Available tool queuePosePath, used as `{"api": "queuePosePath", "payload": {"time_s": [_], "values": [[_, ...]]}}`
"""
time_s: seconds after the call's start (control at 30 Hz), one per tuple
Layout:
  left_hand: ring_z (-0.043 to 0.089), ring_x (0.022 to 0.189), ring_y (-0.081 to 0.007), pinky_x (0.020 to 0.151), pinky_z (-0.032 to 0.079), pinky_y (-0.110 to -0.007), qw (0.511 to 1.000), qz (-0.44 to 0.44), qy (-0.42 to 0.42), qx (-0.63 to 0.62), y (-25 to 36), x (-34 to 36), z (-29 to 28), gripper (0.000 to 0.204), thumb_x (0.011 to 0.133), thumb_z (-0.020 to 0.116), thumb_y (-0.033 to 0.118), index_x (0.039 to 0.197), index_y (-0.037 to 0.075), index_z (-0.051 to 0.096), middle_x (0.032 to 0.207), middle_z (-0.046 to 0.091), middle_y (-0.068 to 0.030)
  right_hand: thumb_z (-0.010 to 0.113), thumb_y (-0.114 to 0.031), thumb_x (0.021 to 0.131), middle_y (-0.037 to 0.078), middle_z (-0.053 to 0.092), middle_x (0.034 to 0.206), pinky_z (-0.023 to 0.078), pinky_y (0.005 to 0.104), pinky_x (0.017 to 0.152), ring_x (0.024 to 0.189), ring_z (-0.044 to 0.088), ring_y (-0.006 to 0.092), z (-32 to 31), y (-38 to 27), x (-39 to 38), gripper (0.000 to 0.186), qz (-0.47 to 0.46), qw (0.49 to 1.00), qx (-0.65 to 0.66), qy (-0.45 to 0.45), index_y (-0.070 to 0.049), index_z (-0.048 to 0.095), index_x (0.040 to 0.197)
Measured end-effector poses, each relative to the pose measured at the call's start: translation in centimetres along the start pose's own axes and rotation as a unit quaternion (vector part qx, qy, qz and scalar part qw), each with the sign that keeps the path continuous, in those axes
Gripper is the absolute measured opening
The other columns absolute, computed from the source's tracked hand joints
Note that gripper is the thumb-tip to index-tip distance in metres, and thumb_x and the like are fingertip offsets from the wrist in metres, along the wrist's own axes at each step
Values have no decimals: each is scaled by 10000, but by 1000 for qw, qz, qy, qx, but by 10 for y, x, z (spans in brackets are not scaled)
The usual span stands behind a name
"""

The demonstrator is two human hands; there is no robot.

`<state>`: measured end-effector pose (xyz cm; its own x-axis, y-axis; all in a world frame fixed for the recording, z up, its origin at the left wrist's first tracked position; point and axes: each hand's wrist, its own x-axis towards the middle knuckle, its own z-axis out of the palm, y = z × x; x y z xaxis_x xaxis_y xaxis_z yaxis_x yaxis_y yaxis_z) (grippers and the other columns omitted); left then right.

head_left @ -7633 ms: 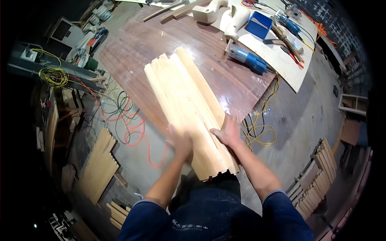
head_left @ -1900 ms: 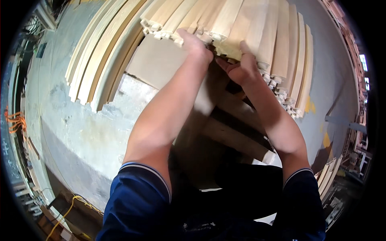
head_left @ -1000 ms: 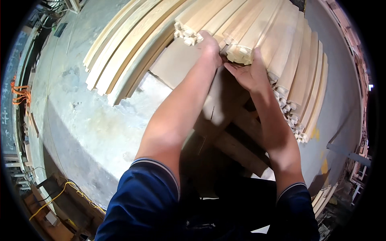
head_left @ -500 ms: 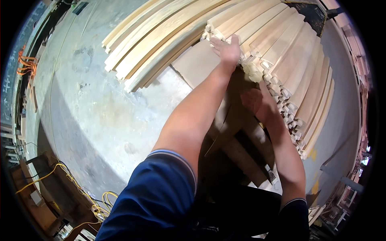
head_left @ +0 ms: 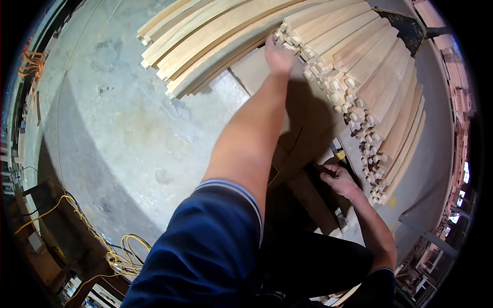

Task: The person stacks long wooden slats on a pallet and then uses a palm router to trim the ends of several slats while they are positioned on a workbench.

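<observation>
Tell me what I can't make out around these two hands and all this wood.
All in the head view:
Far ends of the wood strips at left: cut off by the upper edge.
Whether the right hand holds anything: shadow darkens its fingers.
Whether the left hand grips the stacked wood pieces: it covers the spot.

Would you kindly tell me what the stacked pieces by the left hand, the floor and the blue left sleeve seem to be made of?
The stacked pieces look like wood, seemingly unfinished: pale, matte, faintly grained. The floor is probably bare concrete: grey, mottled, stained. The blue left sleeve seems soft fabric, fibre unclear: it creases loosely.
</observation>
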<state>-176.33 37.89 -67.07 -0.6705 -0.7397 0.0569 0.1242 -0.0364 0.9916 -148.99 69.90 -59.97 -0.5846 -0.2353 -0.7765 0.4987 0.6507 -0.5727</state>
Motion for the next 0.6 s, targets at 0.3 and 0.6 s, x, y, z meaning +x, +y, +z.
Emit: {"api": "queuePosePath", "payload": {"time_s": [0.3,0.6], "values": [[556,1296,-320,1055,437,-317,942,-135,-306,32,22,-1,1,869,857,460,-132,1666,134,284,1517,530,-232,751,-191,954,17,704,977,523,280,830,885,633,106,-6,22,-1,283,43,996,-45,68,-14,690,1165],[631,1265,-269,1068,468,-326,961,-58,-271,-4,1,10,-15,639,908,508,-70,1538,37,493,1427,630,-211,756,-322,937,144,736,1158,534,330,965,1067,691,217,5,17,27,462,8,992,-124,23,21,683,1239]]}}
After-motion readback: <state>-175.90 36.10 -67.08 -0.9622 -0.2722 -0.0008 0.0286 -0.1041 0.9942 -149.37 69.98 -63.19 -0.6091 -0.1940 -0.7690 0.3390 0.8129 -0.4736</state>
